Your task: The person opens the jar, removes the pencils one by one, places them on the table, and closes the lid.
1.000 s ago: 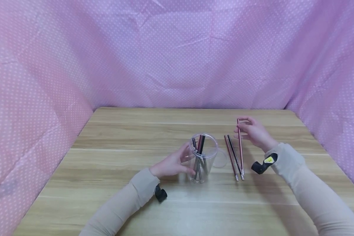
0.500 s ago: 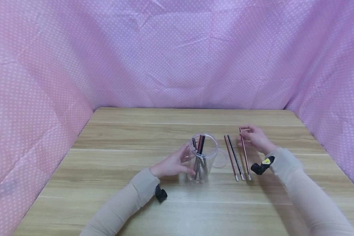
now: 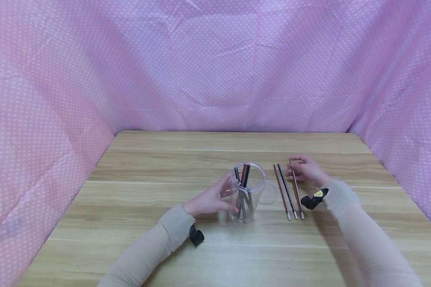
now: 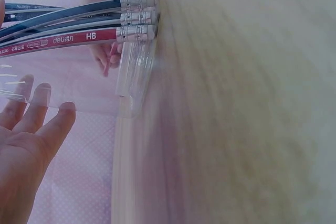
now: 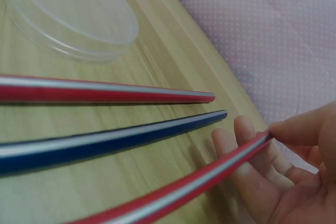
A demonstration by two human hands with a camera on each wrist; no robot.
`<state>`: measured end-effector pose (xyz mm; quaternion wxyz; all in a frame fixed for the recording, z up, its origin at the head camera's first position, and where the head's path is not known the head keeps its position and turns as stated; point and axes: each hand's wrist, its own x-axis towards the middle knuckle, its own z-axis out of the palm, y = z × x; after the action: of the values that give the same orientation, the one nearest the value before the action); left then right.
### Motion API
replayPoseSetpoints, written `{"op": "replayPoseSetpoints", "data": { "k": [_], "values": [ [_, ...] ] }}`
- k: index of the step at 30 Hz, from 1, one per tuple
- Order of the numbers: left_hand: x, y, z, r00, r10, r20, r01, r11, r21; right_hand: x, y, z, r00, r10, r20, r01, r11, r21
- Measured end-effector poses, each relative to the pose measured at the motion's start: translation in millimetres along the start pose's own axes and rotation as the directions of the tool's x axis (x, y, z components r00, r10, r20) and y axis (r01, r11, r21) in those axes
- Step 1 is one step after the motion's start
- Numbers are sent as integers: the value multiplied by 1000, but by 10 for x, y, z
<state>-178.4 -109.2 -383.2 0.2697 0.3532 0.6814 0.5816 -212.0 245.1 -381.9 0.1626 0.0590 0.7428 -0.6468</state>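
My left hand point(image 3: 210, 198) holds a clear plastic cup point(image 3: 256, 201) from its left side, thumb in front and fingers behind. Several pencils stand inside with their eraser ends down; a red HB pencil point(image 4: 79, 39) shows among dark ones in the left wrist view. Over on the right, my right hand point(image 3: 309, 171) pinches the far end of a red striped pencil point(image 5: 199, 181) between thumb and fingers. That end is raised, and its eraser end is down at the table. Just left of it lie a dark blue pencil point(image 5: 105, 144) and another red pencil point(image 5: 105, 90), roughly side by side.
A clear round lid point(image 5: 107, 51) lies on the wooden table point(image 3: 147, 171) between the cup and the loose pencils. Pink dotted cloth point(image 3: 215, 79) hangs behind the table and along both sides.
My right hand has brought the red pencil down and rightward from across the blue one, then slightly left, so it now lies alongside. The left hand and cup have stayed put.
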Motion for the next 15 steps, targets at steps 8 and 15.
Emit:
{"op": "replayPoseSetpoints", "data": {
  "k": [8,15],
  "values": [
    [6,-17,-17,1000,7,3,-7,1000,-7,43,-14,63,999,38,2,-38,998,-43],
    [4,-26,-31,1000,-2,3,2,1000,0,58,-31,104,998,67,-1,-67,995,-73]
  ]
}}
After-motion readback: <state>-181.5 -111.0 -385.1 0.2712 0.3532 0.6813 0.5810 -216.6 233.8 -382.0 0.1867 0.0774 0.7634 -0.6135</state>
